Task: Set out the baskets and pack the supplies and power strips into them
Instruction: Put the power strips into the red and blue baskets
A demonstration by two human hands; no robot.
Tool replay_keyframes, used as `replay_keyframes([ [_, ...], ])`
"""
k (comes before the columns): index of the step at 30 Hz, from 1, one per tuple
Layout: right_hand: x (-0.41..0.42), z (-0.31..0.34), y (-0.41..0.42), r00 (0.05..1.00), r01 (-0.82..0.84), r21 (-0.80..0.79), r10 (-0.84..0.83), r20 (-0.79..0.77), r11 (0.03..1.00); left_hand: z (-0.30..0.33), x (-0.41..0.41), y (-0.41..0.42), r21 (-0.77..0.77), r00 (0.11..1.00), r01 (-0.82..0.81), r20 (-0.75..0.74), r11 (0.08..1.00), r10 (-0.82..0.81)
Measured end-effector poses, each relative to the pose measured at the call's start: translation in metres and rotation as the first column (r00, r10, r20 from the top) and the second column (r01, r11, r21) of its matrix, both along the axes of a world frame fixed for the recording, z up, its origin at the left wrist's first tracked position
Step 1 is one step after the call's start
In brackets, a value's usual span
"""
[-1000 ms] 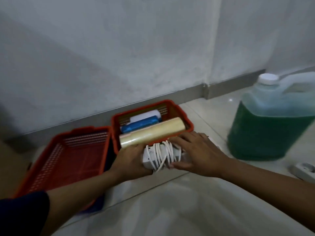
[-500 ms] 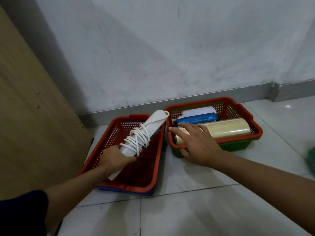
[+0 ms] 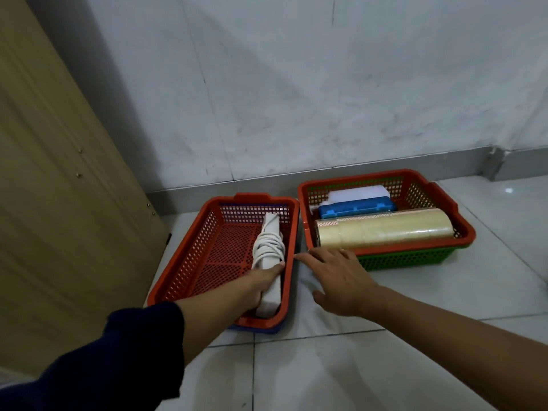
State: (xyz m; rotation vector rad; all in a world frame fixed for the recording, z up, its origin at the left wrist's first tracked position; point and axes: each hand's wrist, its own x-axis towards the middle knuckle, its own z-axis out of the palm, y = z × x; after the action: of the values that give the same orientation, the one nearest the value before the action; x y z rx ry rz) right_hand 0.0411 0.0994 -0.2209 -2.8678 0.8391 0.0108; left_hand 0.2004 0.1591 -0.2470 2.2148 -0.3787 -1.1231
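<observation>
My left hand [image 3: 261,284] gripped the power strip [image 3: 268,256] inside the left basket [image 3: 189,259]; my right hand [image 3: 338,280], fingers spread and empty, hovered at three o'clock beside it.

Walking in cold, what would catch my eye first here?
Two red baskets side by side on the tiled floor by the wall. In the left red basket the left hand grips a white power strip with its cord wound round it. The right red basket holds a long sleeve of tape rolls, and the right hand hovers open in front of it.
</observation>
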Motion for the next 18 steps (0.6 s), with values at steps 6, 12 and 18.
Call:
replay_keyframes([
  [6, -0.016, -0.003, -0.003, 0.999, 0.030, 0.025, -0.029, -0.016, 0.999, -0.006, 0.012, 0.012, 0.371, 0.842, 0.298, 0.332, 0.879, -0.426],
  [12, -0.044, 0.004, -0.006, 0.998, 0.059, 0.029, -0.059, -0.020, 0.998, 0.013, -0.013, -0.008, 0.175, 0.899, 0.162, 0.380, 0.971, -0.218],
  [18, -0.111, 0.000, -0.005, 0.989, 0.141, 0.003, -0.141, -0.040, 0.990, 0.043, -0.122, -0.040, -0.105, 0.471, 0.624, 0.841, 0.774, -0.266],
])
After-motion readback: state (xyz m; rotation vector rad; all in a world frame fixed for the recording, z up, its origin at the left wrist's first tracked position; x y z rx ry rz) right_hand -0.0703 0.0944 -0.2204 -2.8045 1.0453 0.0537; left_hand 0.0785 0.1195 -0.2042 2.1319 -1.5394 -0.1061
